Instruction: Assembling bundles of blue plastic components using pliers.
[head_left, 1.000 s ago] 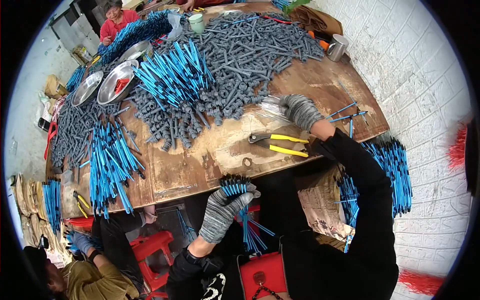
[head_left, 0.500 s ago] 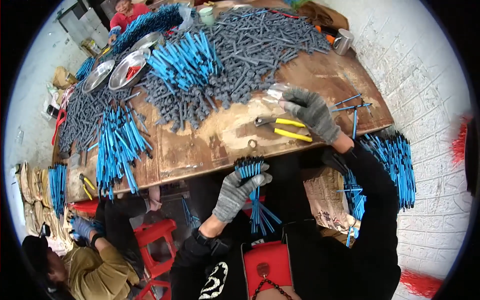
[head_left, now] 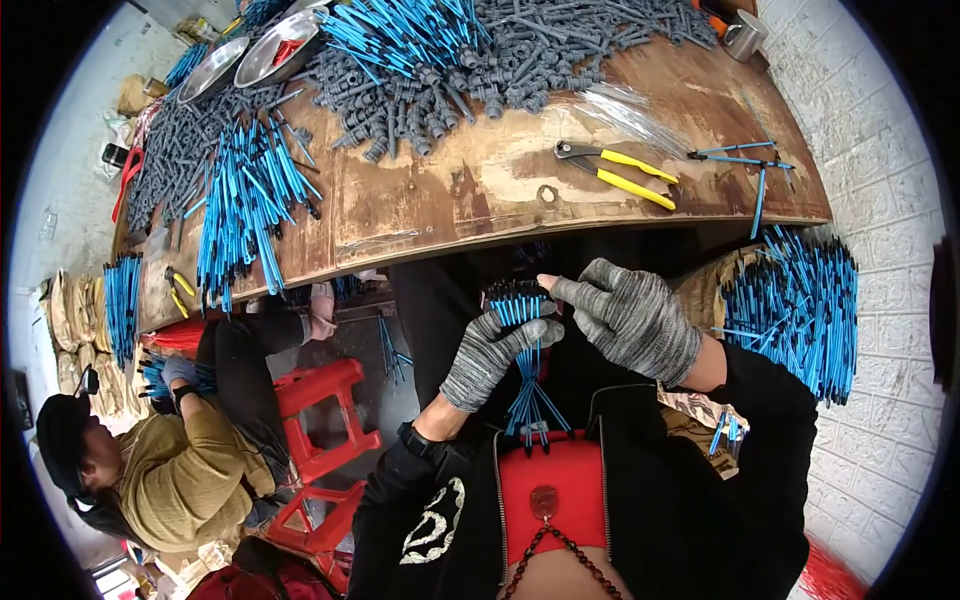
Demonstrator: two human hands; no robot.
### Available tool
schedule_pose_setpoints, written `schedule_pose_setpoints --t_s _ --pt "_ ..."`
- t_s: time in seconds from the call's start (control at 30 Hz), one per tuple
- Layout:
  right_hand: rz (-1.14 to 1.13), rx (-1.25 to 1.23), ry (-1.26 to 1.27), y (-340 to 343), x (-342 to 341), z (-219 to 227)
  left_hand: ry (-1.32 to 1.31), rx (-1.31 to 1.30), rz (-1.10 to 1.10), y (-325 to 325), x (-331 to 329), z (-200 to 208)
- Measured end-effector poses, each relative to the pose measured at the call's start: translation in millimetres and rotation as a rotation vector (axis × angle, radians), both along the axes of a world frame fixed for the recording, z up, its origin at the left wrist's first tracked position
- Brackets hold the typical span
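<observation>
My left hand (head_left: 485, 362), in a grey knit glove, is closed around a bundle of thin blue sticks (head_left: 527, 365) with black ends. The black tops are gathered above my fingers, while the lower ends fan out toward my chest. My right hand (head_left: 640, 322), in a matching glove, is at the right of the bundle, its bare fingertip by the black tops. Its fingers look bent together; whatever they may pinch is too small to make out. On the table beyond lie yellow-handled pliers (head_left: 625, 172) and a spread of thin clear strands (head_left: 632, 115).
Grey plastic parts (head_left: 400, 105) heap over the wooden table (head_left: 440, 215), with blue stick piles (head_left: 255, 195) among them. Metal bowls (head_left: 275, 55) and a metal mug (head_left: 742, 35) stand farther back. More blue sticks (head_left: 795, 315) are at right. A co-worker (head_left: 190, 465) sits left near red stools (head_left: 325, 410).
My right hand has come back from the clear strands on the table to the top of the bundle. My left hand still holds the bundle. The view has tilted downward.
</observation>
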State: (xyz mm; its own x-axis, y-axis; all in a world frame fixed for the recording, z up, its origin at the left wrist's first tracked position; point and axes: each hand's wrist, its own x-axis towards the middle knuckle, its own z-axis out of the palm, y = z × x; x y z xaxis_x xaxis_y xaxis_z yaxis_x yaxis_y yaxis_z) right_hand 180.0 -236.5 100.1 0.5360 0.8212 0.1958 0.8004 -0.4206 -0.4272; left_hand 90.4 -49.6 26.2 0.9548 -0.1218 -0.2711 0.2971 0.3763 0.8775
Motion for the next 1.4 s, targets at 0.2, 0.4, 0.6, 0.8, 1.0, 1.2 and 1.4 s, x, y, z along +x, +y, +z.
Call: schedule_pose_setpoints --t_s 0.2,0.4,0.6,0.8,1.0,1.2,1.4 --pt "-0.001 -0.030 0.009 -1.0 -3.8 6.0 0.019 -0.054 -0.014 -2.8 -1.0 2.8" --pt "-0.009 -0.068 0.025 -5.9 -4.9 6.9 0.009 -0.009 -0.033 -5.3 0.7 2.0" --pt "0.007 -0.006 0.005 -6.6 -4.1 5.0 -0.007 -0.109 -0.029 -6.5 -0.5 -5.4" --pt "0.061 -0.026 -0.454 -8.6 2.0 -2.1 -0.010 -0.036 -0.081 -5.3 1.5 3.1" --pt "0.059 0.092 -0.350 -10.8 0.8 -3.8 -0.016 -0.075 -0.121 -6.1 1.4 1.7" --pt "0.031 0.139 -0.313 -9.3 -1.4 -4.0 -0.036 -0.055 -0.174 -5.0 2.2 -3.4" --pt "-0.034 0.260 -0.051 -8.5 0.1 -22.6 0.012 -0.122 -0.225 -1.2 4.1 -3.7"
